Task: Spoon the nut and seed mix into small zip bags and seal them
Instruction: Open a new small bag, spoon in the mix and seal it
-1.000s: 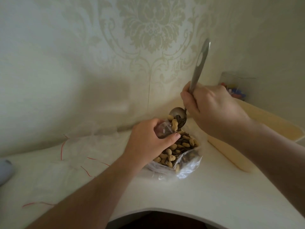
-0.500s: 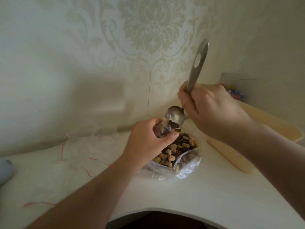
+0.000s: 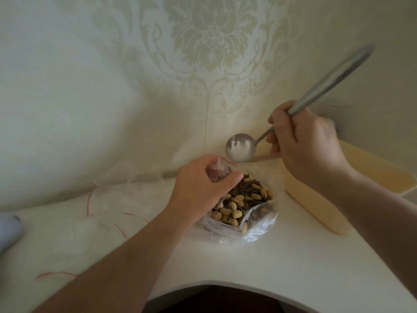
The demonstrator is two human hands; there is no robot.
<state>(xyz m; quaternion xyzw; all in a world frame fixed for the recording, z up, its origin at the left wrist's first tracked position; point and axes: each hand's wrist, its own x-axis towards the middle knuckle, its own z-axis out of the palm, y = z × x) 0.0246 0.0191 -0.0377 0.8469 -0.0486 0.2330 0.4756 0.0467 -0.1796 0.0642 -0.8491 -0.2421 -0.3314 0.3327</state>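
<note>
— What can go wrong from here, starting with the biggest thing?

— The biggest is the big bag of nut and seed mix (image 3: 244, 205). It lies open on the white table (image 3: 282, 263), and its soft plastic wall is low on the near side. I think that if I push the spoon in too hard, or pull with my wrist that rests over it, the bag may tip and the mix will run out on the table.

— And the spoon?

— The spoon (image 3: 241, 147) is empty now, with its bowl in the air above and behind the big bag. My right hand (image 3: 304, 141) is closed around the handle, quite near the bowl, and the long end of the handle sticks up to the right. A full spoon may be wider than the mouth of the little bag, so nuts could fall beside it.

— Where is the little bag?

— The small zip bag (image 3: 217, 173) is pinched between the thumb and fingers of my left hand (image 3: 198, 190), just over the left edge of the big bag. Something dark is inside it, but I cannot tell how full it is. If my pinch closes the mouth, the next spoon will spill; if seeds stay in the zip, I judge it will not seal well.

— Anything else near?

— More empty bags with red lines (image 3: 106, 213) lie to the left of my left arm, and a cream board (image 3: 352, 181) is under my right hand.
</note>
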